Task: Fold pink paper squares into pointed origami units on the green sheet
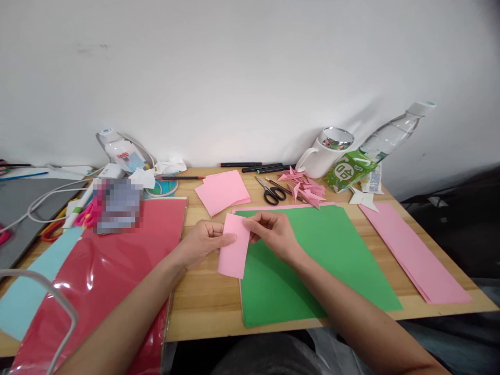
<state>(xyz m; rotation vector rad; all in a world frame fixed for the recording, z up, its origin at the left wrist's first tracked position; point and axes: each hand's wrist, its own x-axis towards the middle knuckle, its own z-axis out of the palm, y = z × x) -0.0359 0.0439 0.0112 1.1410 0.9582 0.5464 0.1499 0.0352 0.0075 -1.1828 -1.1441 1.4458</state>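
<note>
A small pink paper (233, 255), shaped like an upright rectangle, is held up between my two hands over the middle of the table. My left hand (201, 242) pinches its left edge, thumb lying across the front. At the upper right corner my right hand (273, 232) grips it between thumb and fingers. Whether the paper is folded double I cannot tell. Behind it lies a loose stack of pink square sheets (224, 190). A large green sheet (312, 265) lies under my right hand, with pink paper showing at its edges.
Black-handled scissors (271, 191), folded pink paper pieces (307, 187) and several pens (261, 167) lie toward the wall. A white mug (324, 153), green packet (347, 172) and water bottle (394, 133) stand at the back right. Pink strips (416, 252) lie right; a red plastic-covered pack (128, 265) lies left.
</note>
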